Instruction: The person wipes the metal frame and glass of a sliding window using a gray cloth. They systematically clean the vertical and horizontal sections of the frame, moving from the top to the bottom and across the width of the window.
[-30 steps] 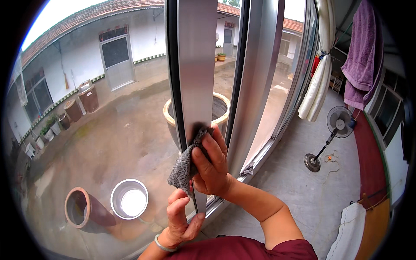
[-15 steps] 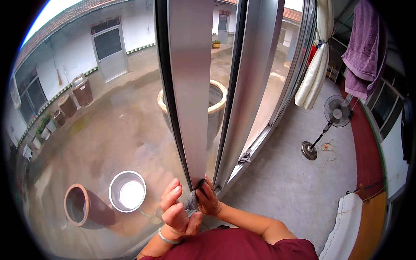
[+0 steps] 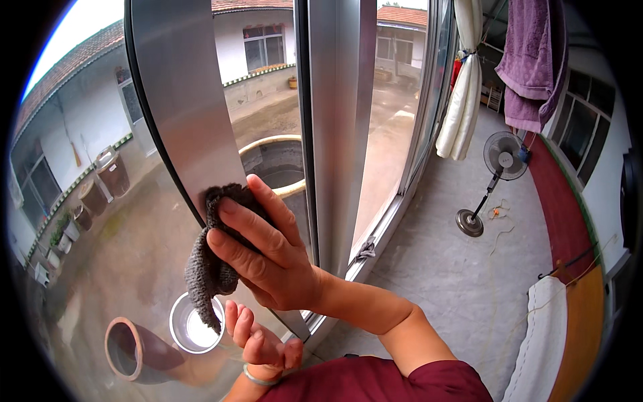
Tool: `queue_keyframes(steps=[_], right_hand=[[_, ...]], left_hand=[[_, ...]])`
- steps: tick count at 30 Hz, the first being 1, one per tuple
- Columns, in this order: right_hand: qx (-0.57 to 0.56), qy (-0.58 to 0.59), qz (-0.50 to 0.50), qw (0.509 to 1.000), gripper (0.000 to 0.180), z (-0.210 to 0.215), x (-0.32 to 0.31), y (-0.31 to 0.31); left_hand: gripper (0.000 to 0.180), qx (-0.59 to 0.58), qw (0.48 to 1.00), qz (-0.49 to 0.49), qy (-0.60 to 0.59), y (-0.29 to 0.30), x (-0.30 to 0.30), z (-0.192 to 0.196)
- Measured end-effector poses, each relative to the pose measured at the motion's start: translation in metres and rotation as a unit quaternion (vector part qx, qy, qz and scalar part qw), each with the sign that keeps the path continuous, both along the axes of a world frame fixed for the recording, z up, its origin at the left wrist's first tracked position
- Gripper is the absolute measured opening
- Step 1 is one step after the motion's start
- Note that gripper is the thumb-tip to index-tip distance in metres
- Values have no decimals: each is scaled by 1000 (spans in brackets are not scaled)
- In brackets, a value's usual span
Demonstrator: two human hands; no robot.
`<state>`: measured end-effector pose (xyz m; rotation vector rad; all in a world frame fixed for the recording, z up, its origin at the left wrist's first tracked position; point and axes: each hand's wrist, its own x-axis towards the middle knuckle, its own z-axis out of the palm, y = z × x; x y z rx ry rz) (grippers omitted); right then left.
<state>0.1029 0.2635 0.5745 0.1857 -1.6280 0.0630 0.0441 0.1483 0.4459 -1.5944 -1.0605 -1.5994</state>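
My right hand (image 3: 274,258) presses a dark grey knitted cloth (image 3: 216,258) against the wide silver window-frame post (image 3: 181,80). The cloth is bunched under the fingers, and one end dangles below them. Lower down is my left hand (image 3: 258,342), a pale bangle at its wrist. Its palm is turned up, and the fingers are loosely bent and apart with nothing in them. It does not touch the cloth.
Beyond the glass are a metal basin (image 3: 194,328), a brown clay pot (image 3: 127,352) and a large round vat (image 3: 268,164). A second rag (image 3: 366,248) lies on the window track. To the right are a standing fan (image 3: 502,157), a curtain (image 3: 462,100) and a purple towel (image 3: 532,60).
My right hand has moved up the post with the cloth, which shows more fully. My left hand has dropped lower, away from the cloth. The view has turned slightly.
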Motion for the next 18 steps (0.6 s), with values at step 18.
queue_keyframes(steps=[18], right_hand=[[-74, -57, -224, 970, 35, -55, 63, 116]], left_hand=[[47, -79, 974, 187, 101, 15, -4, -1]])
